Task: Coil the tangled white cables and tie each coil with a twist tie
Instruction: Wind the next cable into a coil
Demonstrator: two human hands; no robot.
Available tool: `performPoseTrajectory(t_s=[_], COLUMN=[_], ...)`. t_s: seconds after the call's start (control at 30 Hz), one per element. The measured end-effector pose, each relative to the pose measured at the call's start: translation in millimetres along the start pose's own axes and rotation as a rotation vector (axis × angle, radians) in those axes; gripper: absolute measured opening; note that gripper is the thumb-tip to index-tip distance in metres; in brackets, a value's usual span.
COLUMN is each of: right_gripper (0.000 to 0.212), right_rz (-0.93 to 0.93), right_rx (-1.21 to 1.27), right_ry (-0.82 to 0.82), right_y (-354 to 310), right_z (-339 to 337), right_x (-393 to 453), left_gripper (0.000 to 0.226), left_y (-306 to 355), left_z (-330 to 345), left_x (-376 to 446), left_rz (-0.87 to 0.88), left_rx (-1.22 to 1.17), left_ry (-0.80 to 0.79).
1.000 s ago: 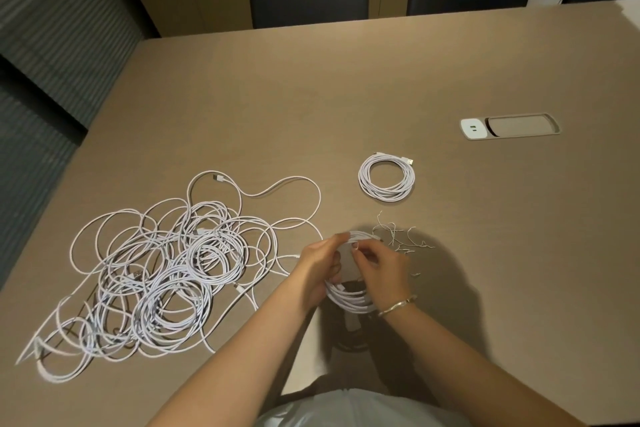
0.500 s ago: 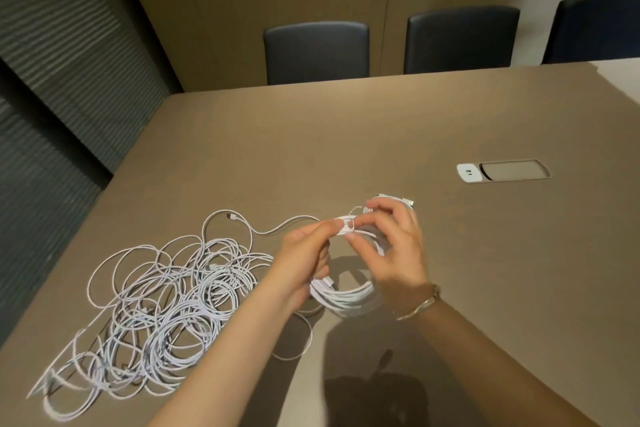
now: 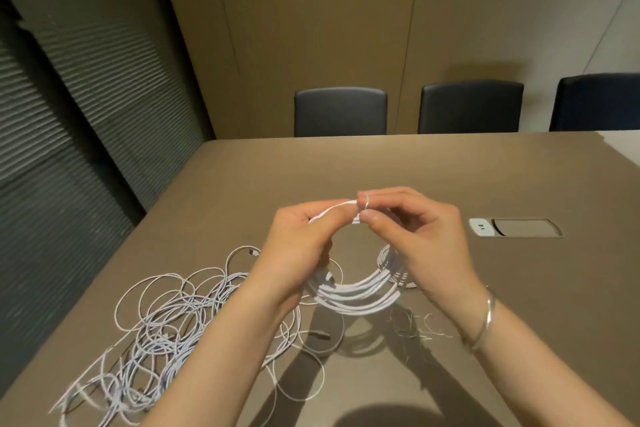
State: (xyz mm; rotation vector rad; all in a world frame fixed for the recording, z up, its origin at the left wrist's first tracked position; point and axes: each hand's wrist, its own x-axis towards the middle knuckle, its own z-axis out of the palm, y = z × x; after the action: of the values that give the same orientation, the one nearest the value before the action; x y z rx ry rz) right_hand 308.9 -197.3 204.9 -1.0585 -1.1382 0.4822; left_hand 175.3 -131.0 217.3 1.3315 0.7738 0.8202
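A round coil of white cable [image 3: 356, 295] hangs in the air above the table, held up at its top by both hands. My left hand [image 3: 298, 250] grips the coil's upper left. My right hand [image 3: 422, 239] pinches a thin white twist tie [image 3: 365, 205] wrapped around the coil's top. A big tangle of white cables [image 3: 166, 326] lies on the table at the lower left. A second finished coil [image 3: 389, 258] lies on the table behind my right hand, mostly hidden. Loose twist ties [image 3: 420, 328] are scattered under my right wrist.
The brown table [image 3: 519, 340] carries a recessed power socket panel [image 3: 516, 227] at the right. Three dark chairs [image 3: 340, 111] stand along its far edge against a tan wall. Grey slatted blinds fill the left side.
Both hands have lifted the coil up off the table and nearer the camera. The view has tilted upward, showing more wall and chairs. The twist tie now sits around the coil's top.
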Motion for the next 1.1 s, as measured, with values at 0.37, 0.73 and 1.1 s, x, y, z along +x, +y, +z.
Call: performPoseTrajectory(t_s=[0.37, 0.73, 1.1], right_gripper=[0.017, 0.03, 0.033], right_rz=[-0.063, -0.241, -0.061], right_rx=[-0.006, -0.267, -0.188], right_ry=[0.008, 0.03, -0.743], right_y=[-71.9, -121.6, -164.2], right_z=[16.6, 28.2, -15.8], right_x=[14.8, 16.7, 71.7], left_gripper=[0.021, 0.024, 0.014], left_y=[51.4, 88.9, 124.7], left_z=[-9.4, -18.1, -22.1], left_x=[-28.1, -41.2, -52.4], left_rz=[0.386, 0.496, 0.053], left_rx=[0.051, 0.121, 0.02], left_ry=[-0.093, -0.081, -0.365])
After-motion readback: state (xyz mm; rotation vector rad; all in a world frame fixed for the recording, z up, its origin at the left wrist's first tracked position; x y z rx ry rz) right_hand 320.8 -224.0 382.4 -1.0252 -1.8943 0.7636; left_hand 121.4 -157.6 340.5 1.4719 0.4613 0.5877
